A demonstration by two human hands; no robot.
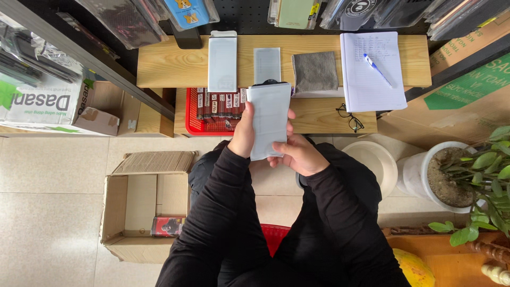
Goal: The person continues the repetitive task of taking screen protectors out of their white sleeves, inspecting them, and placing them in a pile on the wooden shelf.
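Both hands meet at the middle of the view, above the person's lap, and hold one flat, pale grey rectangular sleeve [269, 119] between them. Left hand [245, 132] is closed around the sleeve's left long edge, thumb across the front and fingers hidden behind. Right hand [298, 154] supports the near right corner from below, fingers curled under the bottom edge and thumb resting on the front. Black sleeves cover both arms.

So the sleeve stands upright between the hands, rising past them toward the far side, with its top end free in the air over the near edge of a low wooden shelf [319, 114].

Judged as a risk: the hold sits low and to the sides, so the tall, unsupported upper part could tip away or bend if either hand lets go. A slip would likely drop it onto the red basket [194, 114] of small dark packets just beyond the left hand, or onto the tiled floor. A thin flat item like this may crack or crease if pinched hard.

Farther away, on the upper wooden shelf [159, 66], lie two similar pale sleeves, a grey cloth [315, 72], and a notebook [369, 69] with a blue pen [378, 69]. Glasses [349, 118] rest to the right on the lower shelf. An open cardboard box [135, 207] sits on the floor at left; a potted plant [467, 175] stands at right.
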